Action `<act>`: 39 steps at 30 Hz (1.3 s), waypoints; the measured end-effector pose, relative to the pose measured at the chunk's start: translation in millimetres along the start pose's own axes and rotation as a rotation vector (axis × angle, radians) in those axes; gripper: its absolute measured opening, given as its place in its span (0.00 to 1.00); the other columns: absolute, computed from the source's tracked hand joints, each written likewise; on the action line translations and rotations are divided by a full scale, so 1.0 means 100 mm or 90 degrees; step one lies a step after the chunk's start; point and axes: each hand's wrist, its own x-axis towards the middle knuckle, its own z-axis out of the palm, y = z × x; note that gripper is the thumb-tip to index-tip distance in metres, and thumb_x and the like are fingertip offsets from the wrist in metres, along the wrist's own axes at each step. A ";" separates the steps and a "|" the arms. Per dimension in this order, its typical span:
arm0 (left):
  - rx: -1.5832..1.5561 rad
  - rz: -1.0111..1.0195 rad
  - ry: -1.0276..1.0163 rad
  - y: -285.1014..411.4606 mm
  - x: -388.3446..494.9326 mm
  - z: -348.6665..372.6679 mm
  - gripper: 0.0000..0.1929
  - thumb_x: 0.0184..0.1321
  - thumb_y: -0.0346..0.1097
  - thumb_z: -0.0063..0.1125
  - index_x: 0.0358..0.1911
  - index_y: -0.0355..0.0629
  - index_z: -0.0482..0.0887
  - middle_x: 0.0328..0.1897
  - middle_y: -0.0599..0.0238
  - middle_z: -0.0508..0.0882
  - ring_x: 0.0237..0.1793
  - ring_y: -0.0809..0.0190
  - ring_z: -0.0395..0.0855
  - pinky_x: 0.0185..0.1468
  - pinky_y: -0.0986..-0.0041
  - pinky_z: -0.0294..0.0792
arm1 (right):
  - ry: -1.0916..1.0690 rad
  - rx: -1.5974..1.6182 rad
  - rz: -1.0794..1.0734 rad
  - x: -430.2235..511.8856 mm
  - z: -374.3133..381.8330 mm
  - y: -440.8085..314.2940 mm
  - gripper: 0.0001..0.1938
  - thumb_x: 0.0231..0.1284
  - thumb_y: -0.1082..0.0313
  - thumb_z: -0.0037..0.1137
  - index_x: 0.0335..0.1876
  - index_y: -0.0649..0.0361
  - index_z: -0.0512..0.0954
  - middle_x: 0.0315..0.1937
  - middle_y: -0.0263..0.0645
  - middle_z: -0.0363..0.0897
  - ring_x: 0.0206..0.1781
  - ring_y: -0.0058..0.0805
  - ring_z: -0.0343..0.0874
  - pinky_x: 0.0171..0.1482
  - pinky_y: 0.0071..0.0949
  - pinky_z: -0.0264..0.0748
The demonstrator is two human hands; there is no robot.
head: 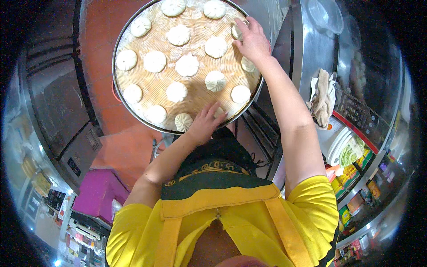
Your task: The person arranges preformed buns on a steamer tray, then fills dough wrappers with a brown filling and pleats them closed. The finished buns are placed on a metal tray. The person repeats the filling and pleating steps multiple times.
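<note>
A large round steamer tray [196, 96] with a woven, flour-dusted base and a metal rim lies before me. Several pleated white dough buns [187, 65] are spread over it, apart from one another. At the tray's right edge, my right hand [253, 40] has its thumb and fingers around a bun [236, 32]. Another bun [248, 64] sits just below that hand, close to the wrist. My left hand [204, 124] curls over a bun [218, 112] at the near rim, partly hiding it. A tightly pleated bun [183, 122] rests just left of this hand.
On the right, a steel counter [312, 43] holds a crumpled cloth [322, 96] and a clear plastic tub [325, 15]. White containers [338, 143] and leafy greens [353, 152] stand nearer me. A purple box [96, 197] is at lower left, beside the red tiled floor [103, 90]. Dark cabinets [53, 83] line the left.
</note>
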 end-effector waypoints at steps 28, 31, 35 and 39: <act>-0.066 -0.012 0.134 -0.12 -0.43 -0.34 0.31 0.51 0.29 0.59 0.63 0.38 0.70 0.71 0.42 0.63 0.71 0.36 0.60 0.72 0.52 0.58 | -0.067 -0.039 0.086 0.92 0.30 -0.43 0.38 0.51 0.57 0.66 0.68 0.59 0.63 0.55 0.55 0.73 0.56 0.53 0.76 0.57 0.47 0.74; -0.070 -0.036 0.128 -0.12 -0.46 -0.35 0.31 0.51 0.29 0.59 0.63 0.38 0.70 0.71 0.42 0.63 0.71 0.36 0.59 0.73 0.52 0.58 | -0.002 -0.011 0.110 0.75 0.05 -0.19 0.29 0.57 0.55 0.63 0.63 0.56 0.71 0.53 0.50 0.78 0.55 0.49 0.79 0.54 0.44 0.76; -0.077 -0.048 0.148 -0.14 -0.51 -0.35 0.31 0.52 0.29 0.59 0.64 0.38 0.70 0.72 0.43 0.63 0.72 0.36 0.58 0.73 0.52 0.57 | 0.076 0.054 0.191 0.19 -0.32 0.18 0.19 0.59 0.56 0.62 0.52 0.56 0.80 0.50 0.47 0.79 0.53 0.47 0.79 0.54 0.41 0.76; -0.078 -0.051 0.159 -0.14 -0.54 -0.34 0.33 0.52 0.30 0.62 0.65 0.38 0.68 0.71 0.43 0.63 0.71 0.36 0.59 0.73 0.51 0.57 | 0.071 0.119 0.234 -0.55 -0.48 0.15 0.12 0.59 0.65 0.62 0.47 0.59 0.82 0.45 0.45 0.81 0.49 0.42 0.82 0.53 0.36 0.77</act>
